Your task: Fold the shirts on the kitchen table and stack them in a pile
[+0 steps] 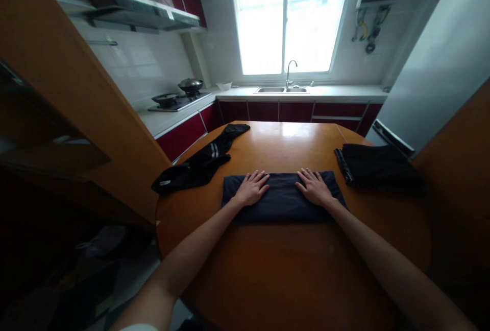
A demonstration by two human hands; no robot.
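A dark navy garment (285,203), folded into a flat rectangle, lies in front of me on the wooden table. Flat on its left part rests my left hand (251,188), fingers spread and pointing away from me. My right hand (314,188) lies the same way on the right part, fingers apart. Bare cloth shows between the two hands. Which kind of garment it is I cannot tell, folded as it is.
The round-ended wooden table (275,275) fills the middle. A crumpled black garment with pale stripes (202,162) lies on its left, a folded black cloth stack (378,165) on its right. Beyond stand a sink (271,90), a stove (179,102) and a fridge (440,65).
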